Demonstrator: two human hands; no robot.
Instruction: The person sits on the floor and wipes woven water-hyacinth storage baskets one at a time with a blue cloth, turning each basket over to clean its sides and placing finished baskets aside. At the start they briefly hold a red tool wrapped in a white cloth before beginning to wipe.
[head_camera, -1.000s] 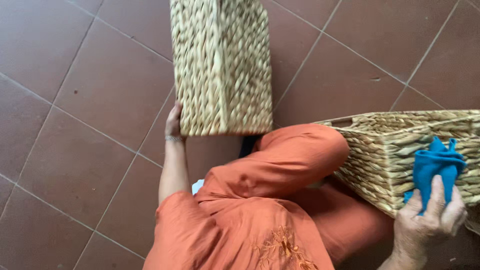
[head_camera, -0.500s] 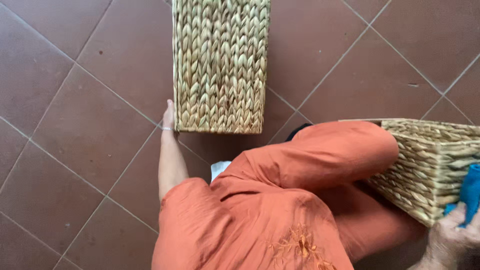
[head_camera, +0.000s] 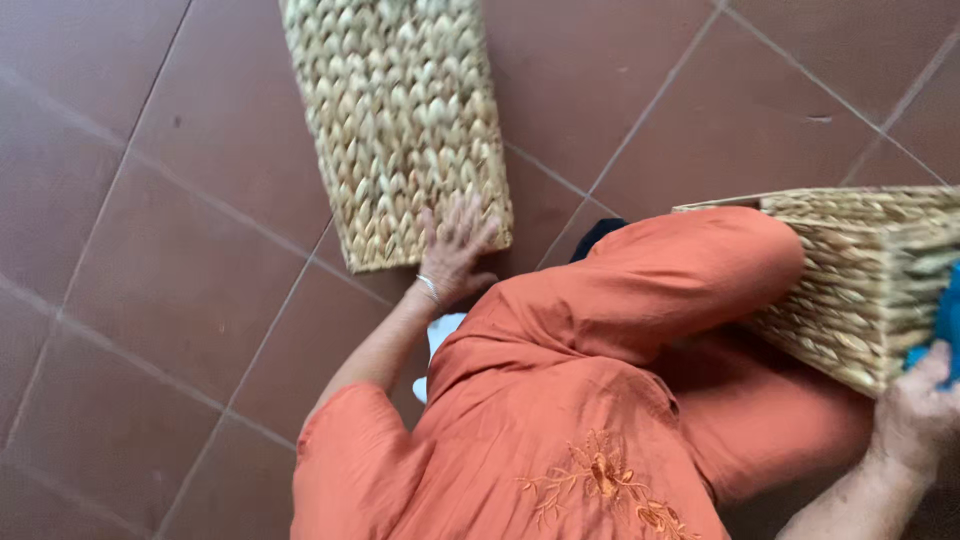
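Two baskets: both woven from pale straw-coloured fibre, well apart on the floor.
Floor (head_camera: 180, 260): reddish-brown tiles with thin pale joints, running under everything.
Clothing (head_camera: 560, 430): orange tunic and trousers with embroidery near the hem; the bent knee rises between the baskets.
Tall basket (head_camera: 395, 110): lies on the tiles ahead of the knee, its near end towards the person.
Second basket (head_camera: 860, 280): sits at the right edge, just beside the raised knee, partly cut off by the frame.
Left hand (head_camera: 455, 250): fingers spread wide and flat against the near end of the tall basket, pressing rather than gripping; a thin bangle circles the wrist.
Right hand (head_camera: 915, 415): at the lower corner of the second basket, fingers apparently curled round a blue cloth (head_camera: 945, 325), though the frame edge hides most of the hold.
Blue cloth: against the second basket's side, directly above the right hand.
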